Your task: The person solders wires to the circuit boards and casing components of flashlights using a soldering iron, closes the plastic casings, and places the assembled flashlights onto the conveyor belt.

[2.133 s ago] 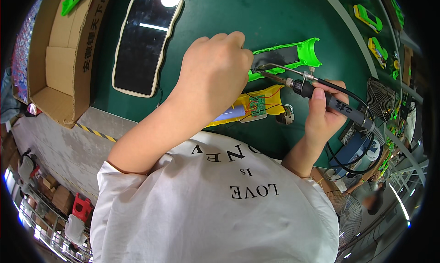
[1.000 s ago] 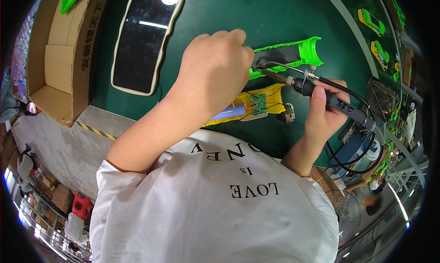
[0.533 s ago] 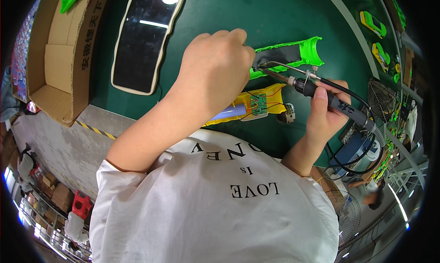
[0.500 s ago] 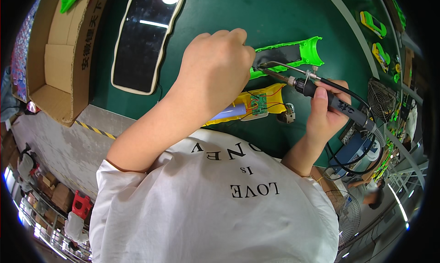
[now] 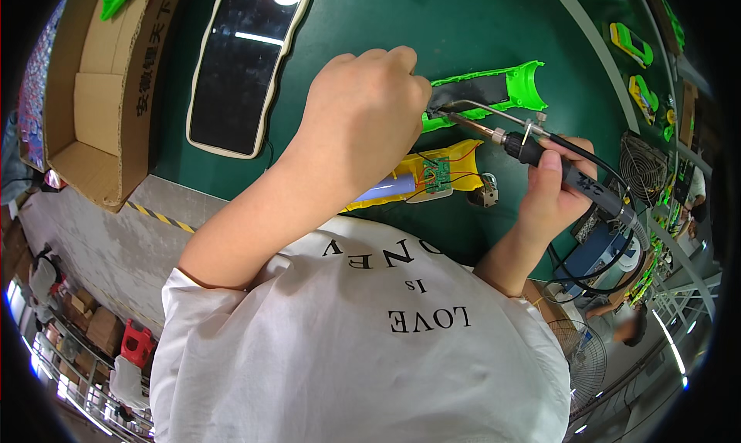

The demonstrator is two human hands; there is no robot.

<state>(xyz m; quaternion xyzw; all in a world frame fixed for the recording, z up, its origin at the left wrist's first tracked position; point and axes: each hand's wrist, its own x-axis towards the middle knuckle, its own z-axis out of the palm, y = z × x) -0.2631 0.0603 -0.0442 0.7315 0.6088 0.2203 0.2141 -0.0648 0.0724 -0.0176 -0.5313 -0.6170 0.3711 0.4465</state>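
My right hand (image 5: 557,196) grips a soldering iron (image 5: 575,179) by its dark handle, with a thin metal feed tube (image 5: 494,112) clamped alongside. The iron's tip reaches the inside of a green plastic shell half (image 5: 529,86), near its left end, where a dark panel lies. Closed into a fist, my left hand (image 5: 369,107) is over that same end; its fingertips and whatever they hold are hidden. Nearer to me lies a yellow shell half (image 5: 465,178) with a blue cylindrical cell (image 5: 394,187), a green circuit board (image 5: 439,176) and thin wires, partly behind my left wrist.
A phone-like black-screened device (image 5: 245,69) in a pale case lies left on the green table (image 5: 347,18). An open cardboard box (image 5: 99,126) stands farther left. At right are a blue soldering station (image 5: 580,250), looped black cable, a round fan grille (image 5: 642,161) and green-yellow devices (image 5: 631,43).
My right hand and the soldering iron's handle have shifted slightly right, and the iron has turned a little in my grip. My left hand stays almost still; the shell halves have hardly moved.
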